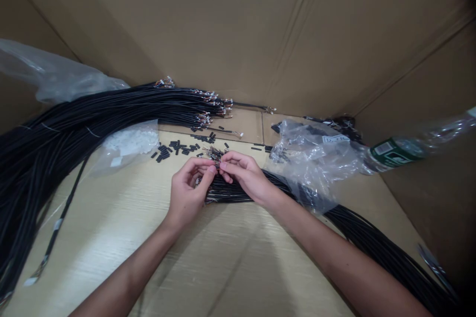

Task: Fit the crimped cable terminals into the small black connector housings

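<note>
"Looking down from the wearer's head, what are the two hands doing?"

"They're close together over the table (178, 270). The left hand (188, 190) has thumb and forefinger pinched on the wire ends (212, 152), and the right hand (247, 176) pinches there too, facing it. Which strand each one has is too small to tell."

"And those wires belong to what?"

"The black cables (372, 237) just beneath the hands. They run under the right forearm toward the lower right."

"What's scattered beyond the fingers?"

"Short black pieces (178, 147), some nearly beside the wire ends. Behind them, to the left, lies a thick cable bundle (111, 107) with small white connectors at its tips, and in front of it a clear bag (131, 139) of white bits."

"And over on the right?"

"A crumpled plastic bag (323, 161) lies partly over the black cables. Beside it there's a clear bottle (396, 152) with a green label, tilted against the cardboard wall (442, 109)."
</note>
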Demonstrator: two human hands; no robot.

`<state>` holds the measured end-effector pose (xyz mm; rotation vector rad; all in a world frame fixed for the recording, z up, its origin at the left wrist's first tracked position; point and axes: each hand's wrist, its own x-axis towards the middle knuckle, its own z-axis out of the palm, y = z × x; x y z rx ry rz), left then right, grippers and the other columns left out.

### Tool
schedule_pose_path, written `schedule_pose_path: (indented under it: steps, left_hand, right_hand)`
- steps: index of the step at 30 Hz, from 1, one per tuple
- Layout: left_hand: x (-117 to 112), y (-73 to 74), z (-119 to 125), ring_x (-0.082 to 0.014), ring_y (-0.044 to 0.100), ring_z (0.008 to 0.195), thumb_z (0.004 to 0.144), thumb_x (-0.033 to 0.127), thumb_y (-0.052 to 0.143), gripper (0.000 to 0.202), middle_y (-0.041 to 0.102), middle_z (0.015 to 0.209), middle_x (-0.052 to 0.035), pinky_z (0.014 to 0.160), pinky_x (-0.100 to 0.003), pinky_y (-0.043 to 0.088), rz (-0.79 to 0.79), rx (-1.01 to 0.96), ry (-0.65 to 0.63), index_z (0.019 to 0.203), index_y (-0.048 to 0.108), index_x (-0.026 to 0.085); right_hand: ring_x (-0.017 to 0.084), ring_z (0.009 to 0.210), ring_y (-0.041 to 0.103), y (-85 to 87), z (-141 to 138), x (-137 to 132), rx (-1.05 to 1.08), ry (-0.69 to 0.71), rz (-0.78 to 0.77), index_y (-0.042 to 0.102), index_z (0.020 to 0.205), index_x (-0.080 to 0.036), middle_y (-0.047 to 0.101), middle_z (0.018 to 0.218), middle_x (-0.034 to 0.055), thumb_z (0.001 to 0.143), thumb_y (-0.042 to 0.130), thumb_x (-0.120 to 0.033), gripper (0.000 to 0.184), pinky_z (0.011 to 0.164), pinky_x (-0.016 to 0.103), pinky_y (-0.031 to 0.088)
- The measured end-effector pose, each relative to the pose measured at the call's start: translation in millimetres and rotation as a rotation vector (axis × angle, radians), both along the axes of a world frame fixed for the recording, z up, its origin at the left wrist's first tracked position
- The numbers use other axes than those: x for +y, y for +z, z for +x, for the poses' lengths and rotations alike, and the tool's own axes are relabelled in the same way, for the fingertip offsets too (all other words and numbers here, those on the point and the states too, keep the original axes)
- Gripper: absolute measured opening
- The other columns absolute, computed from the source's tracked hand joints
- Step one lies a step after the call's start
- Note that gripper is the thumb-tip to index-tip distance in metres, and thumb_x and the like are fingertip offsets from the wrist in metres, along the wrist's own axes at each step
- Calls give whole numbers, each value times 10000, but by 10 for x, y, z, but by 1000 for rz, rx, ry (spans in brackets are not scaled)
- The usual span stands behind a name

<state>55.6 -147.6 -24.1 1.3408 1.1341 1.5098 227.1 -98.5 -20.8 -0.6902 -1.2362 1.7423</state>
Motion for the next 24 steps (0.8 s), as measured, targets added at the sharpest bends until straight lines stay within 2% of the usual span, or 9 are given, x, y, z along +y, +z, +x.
schedule_pose_path:
  steps: [9, 12, 17, 24]
  left_hand:
    - [18, 83, -66, -175, 696, 860, 955, 343, 753, 178, 731, 929, -50, 797, -298, 548, -10, 49, -24, 1023, 727, 180]
    - [23, 116, -87, -166, 673, 799, 989, 343, 692, 173, 713, 872, -41, 747, -290, 533, -17, 67, -22, 1025, 742, 181]
    - [14, 152, -104, -156, 633, 763, 1040, 312, 574, 227, 659, 771, -22, 750, -284, 509, -23, 47, -50, 1014, 757, 179]
    - [-9, 145, -66, -180, 708, 849, 946, 374, 763, 217, 740, 925, -54, 776, -294, 560, -31, 27, -48, 1024, 730, 175]
  right_hand:
    - [120, 686, 553, 23, 20, -2, -18, 16, -4, 729, 930, -175, 649, 790, 8, 877, 846, -327, 200, 653, 269, 405]
    - [112, 697, 550, 19, 24, -2, -9, 21, -6, 731, 931, -175, 665, 823, 12, 884, 842, -317, 186, 667, 261, 408]
    - [113, 711, 558, 26, 18, -15, -4, 12, 0, 734, 932, -179, 694, 873, 22, 879, 842, -311, 179, 678, 261, 421]
    - [120, 719, 562, 23, 16, -12, -11, 18, 28, 712, 935, -185, 657, 837, 6, 879, 843, -327, 201, 684, 269, 429]
